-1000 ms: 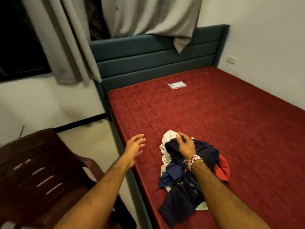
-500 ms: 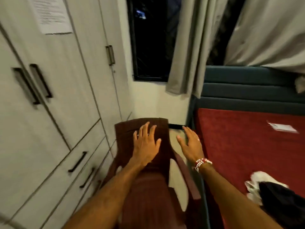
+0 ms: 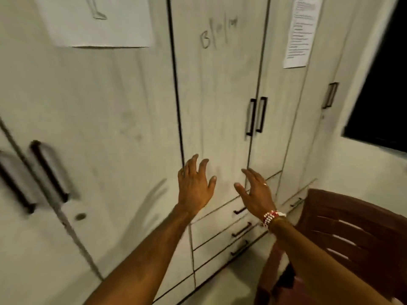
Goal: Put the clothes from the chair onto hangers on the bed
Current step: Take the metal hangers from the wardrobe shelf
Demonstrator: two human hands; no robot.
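Both my hands are raised in front of a pale wardrobe (image 3: 220, 95). My left hand (image 3: 195, 186) has its fingers spread and holds nothing. My right hand (image 3: 256, 192), with a beaded bracelet at the wrist, is open too, fingers relaxed, empty. The brown plastic chair (image 3: 352, 227) stands at the lower right, just right of my right forearm; its slatted back is in view and no clothes show on it. The bed, the clothes and any hangers are out of view.
The wardrobe has tall doors with black handles (image 3: 256, 115) and several drawers (image 3: 220, 230) below. Paper sheets (image 3: 301, 29) are stuck on the doors. A dark window (image 3: 383, 95) is at the right. A strip of pale floor (image 3: 231, 282) lies between wardrobe and chair.
My view has swung left from the bed, past the chair, to the wardrobe. My right hand left the clothes pile on the bed; both hands are now empty before the wardrobe doors.
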